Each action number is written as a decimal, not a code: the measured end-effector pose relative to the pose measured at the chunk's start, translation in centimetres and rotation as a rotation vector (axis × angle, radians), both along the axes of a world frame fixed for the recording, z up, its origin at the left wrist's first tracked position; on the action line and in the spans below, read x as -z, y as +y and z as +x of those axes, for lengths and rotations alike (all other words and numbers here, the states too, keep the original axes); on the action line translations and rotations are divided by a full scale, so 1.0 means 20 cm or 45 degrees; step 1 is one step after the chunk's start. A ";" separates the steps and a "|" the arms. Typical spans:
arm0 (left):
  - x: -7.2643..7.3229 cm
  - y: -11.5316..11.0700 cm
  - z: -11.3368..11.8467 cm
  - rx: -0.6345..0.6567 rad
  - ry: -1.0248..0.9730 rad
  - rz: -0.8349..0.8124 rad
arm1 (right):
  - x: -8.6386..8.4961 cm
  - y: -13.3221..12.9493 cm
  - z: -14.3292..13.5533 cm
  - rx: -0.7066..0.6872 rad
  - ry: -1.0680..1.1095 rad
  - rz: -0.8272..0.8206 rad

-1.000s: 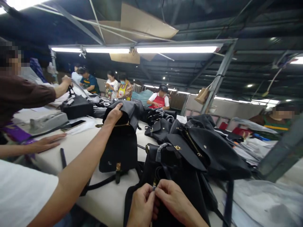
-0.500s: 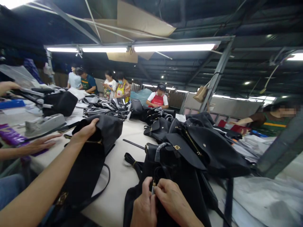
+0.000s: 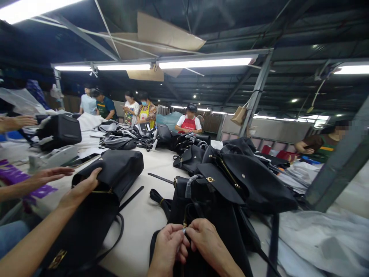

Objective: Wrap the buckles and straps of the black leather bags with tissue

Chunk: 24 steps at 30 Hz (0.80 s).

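Observation:
Straight in front of me a black backpack lies on the table. My left hand and my right hand meet over its middle, fingertips pinched together at a gold zipper pull. A small pale bit shows between the fingertips; what it is I cannot make out. Above my hands is the bag's top handle, covered in grey wrapping. The flap with its gold clasp is folded back away from me. A black strap, tied in a bundle, lies to the left of the bag.
At left, a co-worker's hand grips another black bag; a second hand is beside it. More black bags are piled behind mine. A metal post and clear plastic sheeting stand at right. Several people work farther back.
My left hand's fingers have turned inward and now curl at the zipper pull. The co-worker's black bag at left has come down flatter. The view has shifted slightly.

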<state>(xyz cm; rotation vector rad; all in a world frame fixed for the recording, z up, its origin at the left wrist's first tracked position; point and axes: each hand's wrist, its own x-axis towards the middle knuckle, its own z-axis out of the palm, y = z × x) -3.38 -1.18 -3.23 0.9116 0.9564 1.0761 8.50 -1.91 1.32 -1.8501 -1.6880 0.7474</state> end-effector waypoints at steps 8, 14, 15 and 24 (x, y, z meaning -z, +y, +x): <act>0.02 -0.01 0.02 -0.067 -0.029 0.079 | -0.05 -0.02 -0.01 0.043 0.101 -0.038; 0.05 -0.03 0.03 -0.136 -0.018 0.171 | -0.04 -0.03 0.03 0.121 0.132 0.010; 0.04 -0.03 0.03 -0.144 -0.001 0.192 | -0.03 -0.03 0.04 0.132 0.158 0.003; 0.06 -0.06 0.02 -0.112 0.227 0.456 | 0.02 -0.04 -0.04 0.106 0.648 -0.211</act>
